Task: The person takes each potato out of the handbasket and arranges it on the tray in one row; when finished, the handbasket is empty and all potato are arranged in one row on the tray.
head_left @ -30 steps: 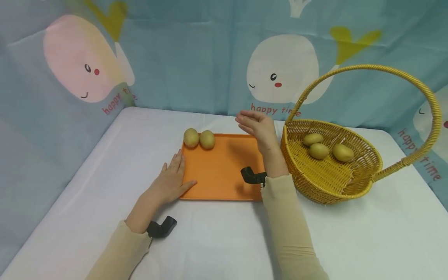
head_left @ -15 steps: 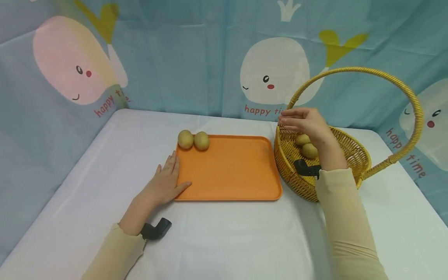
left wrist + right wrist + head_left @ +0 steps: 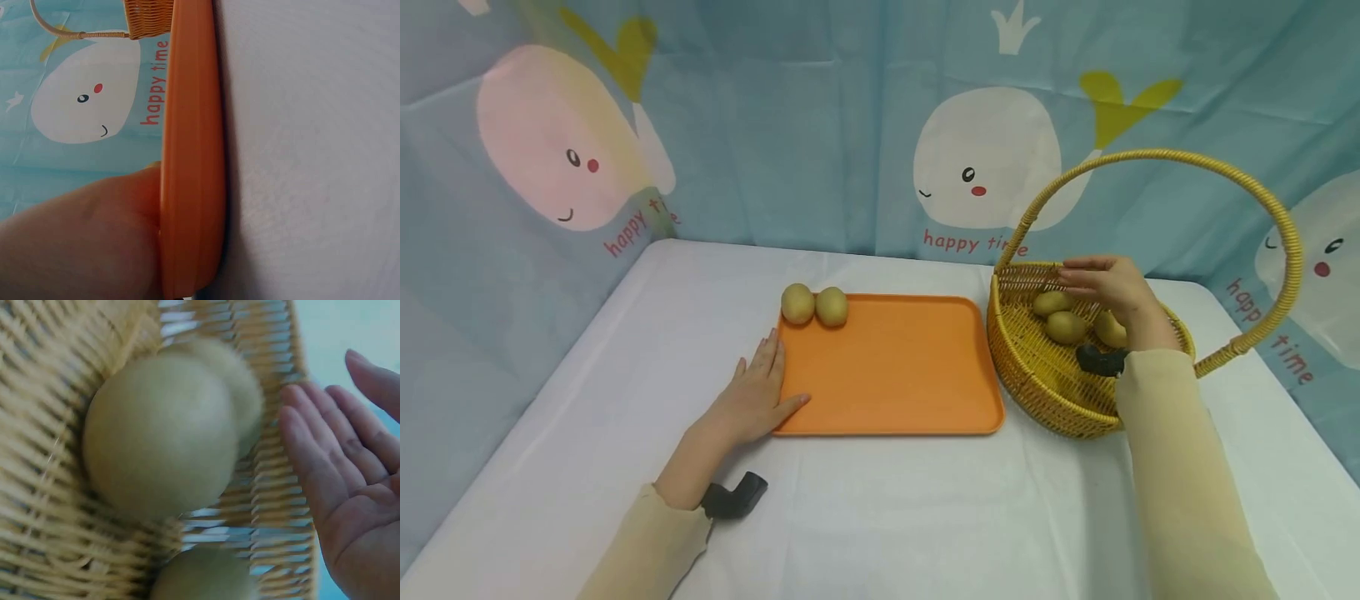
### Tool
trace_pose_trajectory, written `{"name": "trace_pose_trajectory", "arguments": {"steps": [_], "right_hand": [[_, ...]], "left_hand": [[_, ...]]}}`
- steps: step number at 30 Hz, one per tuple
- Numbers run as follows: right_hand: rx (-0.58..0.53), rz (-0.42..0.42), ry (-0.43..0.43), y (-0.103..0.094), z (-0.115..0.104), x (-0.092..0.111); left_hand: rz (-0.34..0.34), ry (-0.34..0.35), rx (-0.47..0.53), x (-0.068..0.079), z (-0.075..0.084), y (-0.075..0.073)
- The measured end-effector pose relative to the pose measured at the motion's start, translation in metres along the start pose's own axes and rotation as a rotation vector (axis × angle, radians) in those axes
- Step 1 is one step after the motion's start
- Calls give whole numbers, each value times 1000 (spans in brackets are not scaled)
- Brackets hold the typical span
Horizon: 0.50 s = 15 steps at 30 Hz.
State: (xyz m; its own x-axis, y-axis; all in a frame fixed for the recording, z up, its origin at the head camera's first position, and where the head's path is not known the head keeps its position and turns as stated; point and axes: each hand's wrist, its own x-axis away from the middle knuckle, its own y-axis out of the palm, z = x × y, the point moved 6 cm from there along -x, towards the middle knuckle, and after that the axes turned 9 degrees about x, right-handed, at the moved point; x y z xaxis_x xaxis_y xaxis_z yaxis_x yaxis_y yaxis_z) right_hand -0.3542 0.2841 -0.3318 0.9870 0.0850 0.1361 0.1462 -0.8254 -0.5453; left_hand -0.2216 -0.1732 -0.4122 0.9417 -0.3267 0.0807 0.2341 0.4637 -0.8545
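Observation:
My left hand rests on the left edge of the orange tray, fingers straight and thumb over the rim. Two round potatoes sit side by side in the tray's far left corner. Over the wicker basket hovers my right hand, its fingers extended and holding nothing. Three potatoes lie on the basket floor below it, one partly covered by the hand. In the right wrist view the open palm is beside the potatoes, apart from them.
The basket's tall arched handle rises above its rim and leans toward the right. A white cloth covers the table. Behind hangs a blue curtain with printed whales.
My right hand has moved right, from above the tray to above the basket, and come lower. The left hand keeps its place on the tray edge. The head view has shifted slightly.

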Motion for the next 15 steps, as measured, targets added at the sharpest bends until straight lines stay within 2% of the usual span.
{"name": "trace_pose_trajectory", "arguments": {"steps": [5,9,12,15], "right_hand": [[-57,29,72,-3,19,-4],[13,30,105,-3,27,-4],[58,-3,114,0,30,-3],[61,-19,128,1,32,-2]], "left_hand": [[4,-3,-7,0,-1,0],[0,-6,0,1,0,0],[0,-1,3,0,1,0],[-1,1,0,-2,0,1]]}}
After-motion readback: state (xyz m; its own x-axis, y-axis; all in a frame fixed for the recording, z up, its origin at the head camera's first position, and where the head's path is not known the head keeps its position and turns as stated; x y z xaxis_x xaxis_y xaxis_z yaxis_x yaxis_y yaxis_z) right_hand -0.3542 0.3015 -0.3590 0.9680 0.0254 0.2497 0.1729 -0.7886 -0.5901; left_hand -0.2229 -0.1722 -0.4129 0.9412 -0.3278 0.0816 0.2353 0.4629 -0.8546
